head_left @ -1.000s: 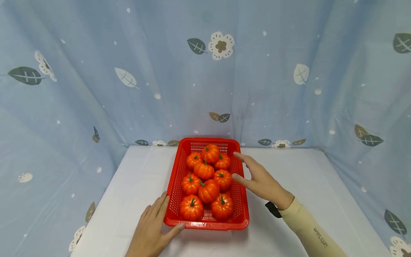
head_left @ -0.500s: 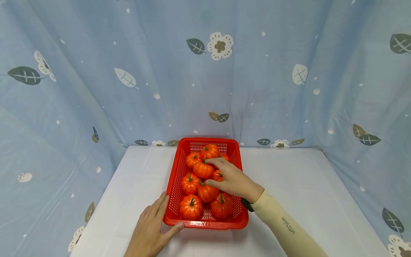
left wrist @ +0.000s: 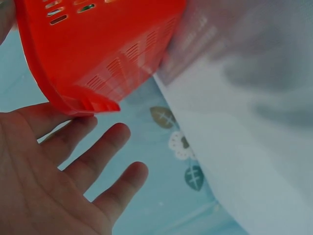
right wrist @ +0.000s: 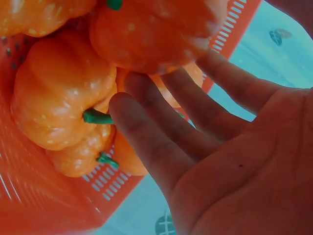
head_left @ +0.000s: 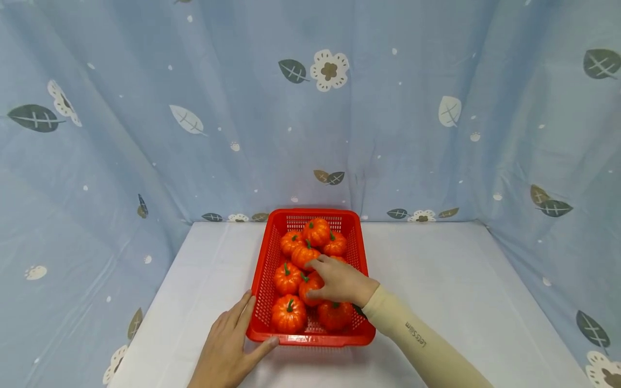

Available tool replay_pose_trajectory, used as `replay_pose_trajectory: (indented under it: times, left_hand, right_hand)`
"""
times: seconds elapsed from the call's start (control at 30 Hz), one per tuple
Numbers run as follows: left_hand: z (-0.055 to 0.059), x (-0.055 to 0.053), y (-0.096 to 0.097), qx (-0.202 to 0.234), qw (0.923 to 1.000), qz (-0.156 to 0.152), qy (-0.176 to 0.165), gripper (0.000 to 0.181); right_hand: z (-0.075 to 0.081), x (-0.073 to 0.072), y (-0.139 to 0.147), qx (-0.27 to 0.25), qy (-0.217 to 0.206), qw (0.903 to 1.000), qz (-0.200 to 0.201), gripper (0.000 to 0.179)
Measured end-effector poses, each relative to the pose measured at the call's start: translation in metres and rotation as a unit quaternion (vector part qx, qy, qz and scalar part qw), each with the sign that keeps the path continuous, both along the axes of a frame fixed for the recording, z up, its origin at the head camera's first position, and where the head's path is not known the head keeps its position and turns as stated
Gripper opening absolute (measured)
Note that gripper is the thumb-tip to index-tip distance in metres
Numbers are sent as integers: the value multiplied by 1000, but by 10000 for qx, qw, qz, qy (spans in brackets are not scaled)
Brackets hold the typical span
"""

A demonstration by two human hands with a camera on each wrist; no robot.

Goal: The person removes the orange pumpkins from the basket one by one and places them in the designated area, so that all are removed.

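Several small orange toy pumpkins with green stems lie piled in a red plastic basket point(head_left: 258, 302). My right hand point(head_left: 342, 281) reaches over the right side of the pile, above a middle pumpkin point(head_left: 309, 291) that it partly covers. In the right wrist view, its fingers point(right wrist: 151, 142) are fairly straight, with fingertips at the underside of a pumpkin point(right wrist: 156, 36); a firm grip is not visible. My left hand point(head_left: 225, 345) rests at the basket's near left corner, thumb by the front rim. In the left wrist view, its spread fingers point(left wrist: 100, 156) lie by the rim, a few touching it.
The basket stands on a white-covered table point(head_left: 427, 258), near its back edge. A blue curtain point(head_left: 252, 108) printed with leaves and flowers encloses the back and sides. More pumpkins point(head_left: 288, 314) lie at the basket's near end.
My right hand has moved left from beside the basket's right rim to over the pumpkins, then slightly lower and nearer. The left hand and the basket stay in place.
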State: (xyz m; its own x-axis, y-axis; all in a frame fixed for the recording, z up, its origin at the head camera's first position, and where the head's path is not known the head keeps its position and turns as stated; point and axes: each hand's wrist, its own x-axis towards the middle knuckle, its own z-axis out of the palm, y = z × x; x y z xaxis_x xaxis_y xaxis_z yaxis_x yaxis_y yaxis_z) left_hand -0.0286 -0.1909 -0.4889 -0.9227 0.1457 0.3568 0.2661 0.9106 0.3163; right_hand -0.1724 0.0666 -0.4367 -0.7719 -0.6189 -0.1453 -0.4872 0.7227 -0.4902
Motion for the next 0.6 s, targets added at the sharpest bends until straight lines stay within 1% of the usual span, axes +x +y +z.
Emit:
replay_pose_trajectory:
  times: [0.17,0.27,0.43,0.6]
  left_hand:
    - [0,3,1,63,9999,47,-78,96]
    - [0,3,1,100,9999,51,-33,96]
    - [-1,2,1,113,9999,18,92,95]
    - [-1,1,0,83,9999,29,61,96]
  right_hand:
    - [-4,4,-3,116,-3,9999,38,60]
    - [-7,5,-4,105,93,9999,52,58]
    - [-10,7,-4,23,222,9997,79,57]
    - [-10,7,-4,-98,422,9990,105,59]
